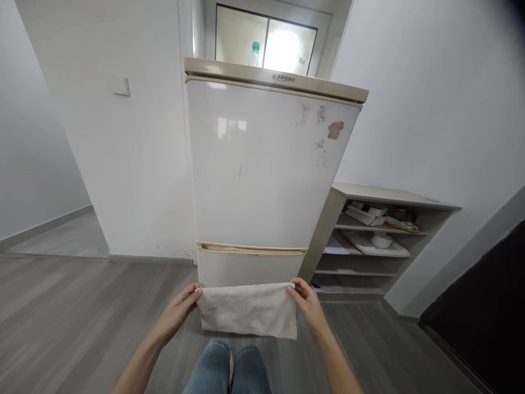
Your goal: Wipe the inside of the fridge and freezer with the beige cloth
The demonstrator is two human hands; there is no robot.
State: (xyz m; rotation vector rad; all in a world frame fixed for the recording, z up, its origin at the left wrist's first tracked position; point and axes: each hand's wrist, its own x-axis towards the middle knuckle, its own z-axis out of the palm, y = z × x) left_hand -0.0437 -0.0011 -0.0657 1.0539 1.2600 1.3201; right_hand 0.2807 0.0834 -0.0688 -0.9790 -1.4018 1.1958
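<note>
A pale cloth (248, 311) hangs stretched between my two hands, its top edge nearly level. My left hand (184, 302) pinches the upper left corner between thumb and fingers. At the upper right corner, my right hand (303, 295) grips the cloth the same way. Behind it stands a white refrigerator (262, 169) with beige trim and a handle strip between its upper and lower doors. The cloth hides the bottom of the lower door. Brown stains and a peeled patch (335, 130) mark the upper door's right side.
A low open shelf (369, 219) holding boxes, papers and a white bowl (381, 239) stands right of the refrigerator. A green-capped bottle (255, 53) shows behind the refrigerator's top, before a window. My jeans-covered knees (229, 366) are below the cloth, over grey wood flooring (82, 317).
</note>
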